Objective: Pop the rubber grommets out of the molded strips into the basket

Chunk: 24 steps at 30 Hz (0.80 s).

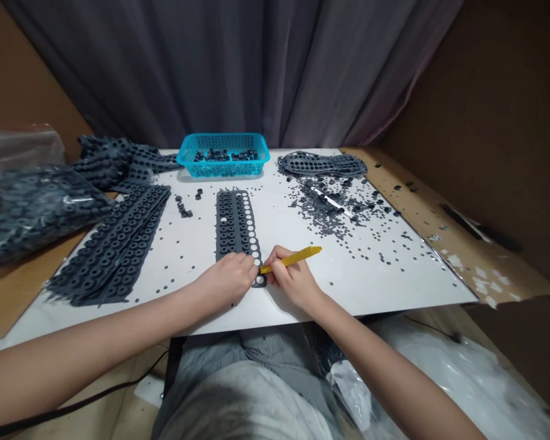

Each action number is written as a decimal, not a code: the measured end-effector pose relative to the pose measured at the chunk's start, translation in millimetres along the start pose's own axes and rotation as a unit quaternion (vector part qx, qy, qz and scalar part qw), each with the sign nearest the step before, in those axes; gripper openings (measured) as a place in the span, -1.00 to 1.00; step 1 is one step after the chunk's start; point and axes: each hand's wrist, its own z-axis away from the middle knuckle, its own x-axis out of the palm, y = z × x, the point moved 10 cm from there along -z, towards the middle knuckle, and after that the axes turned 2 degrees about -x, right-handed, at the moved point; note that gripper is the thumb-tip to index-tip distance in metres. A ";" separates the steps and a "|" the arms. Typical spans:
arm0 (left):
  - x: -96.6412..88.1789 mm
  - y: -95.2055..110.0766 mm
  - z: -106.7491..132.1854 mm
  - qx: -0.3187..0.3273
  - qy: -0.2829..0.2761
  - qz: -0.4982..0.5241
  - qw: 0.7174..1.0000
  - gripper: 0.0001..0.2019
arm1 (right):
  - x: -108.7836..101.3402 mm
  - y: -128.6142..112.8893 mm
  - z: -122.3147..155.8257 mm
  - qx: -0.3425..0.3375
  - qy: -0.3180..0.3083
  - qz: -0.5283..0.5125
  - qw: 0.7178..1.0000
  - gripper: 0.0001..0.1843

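A dark grey perforated strip lies lengthwise before me on the white board. Its right column shows open round holes, while the other columns still hold dark rings. My left hand rests closed over the strip's near end, its fingertips hidden from view. In my right hand is a yellow pen-like tool, gripped between thumb and fingers. The tool's tip meets the strip's right edge near the left fingertips. Small dark pieces lie left of the strip.
A blue basket with dark pieces stands at the back. Stacked strips and a plastic bag of dark pieces are at left. Punched strips, scattered dark discs and a white stick lie at right.
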 end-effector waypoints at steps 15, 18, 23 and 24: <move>-1.9 -49.3 3.8 -0.142 0.056 0.314 0.937 -0.80 | -1.4 9.0 1.8 0.020 -0.004 -0.010 1.000 -0.82; 2.9 -80.2 10.8 -0.228 0.077 0.422 0.874 -0.81 | -1.7 7.5 1.3 0.026 -0.004 -0.014 1.000 -0.84; 16.3 -104.4 20.7 -0.280 0.064 0.603 0.744 -0.76 | -1.3 11.4 0.6 0.055 -0.003 -0.080 0.995 -0.86; 19.1 -104.0 21.9 -0.285 0.053 0.633 0.718 -0.75 | -1.6 13.1 0.4 0.062 0.000 -0.103 0.993 -0.86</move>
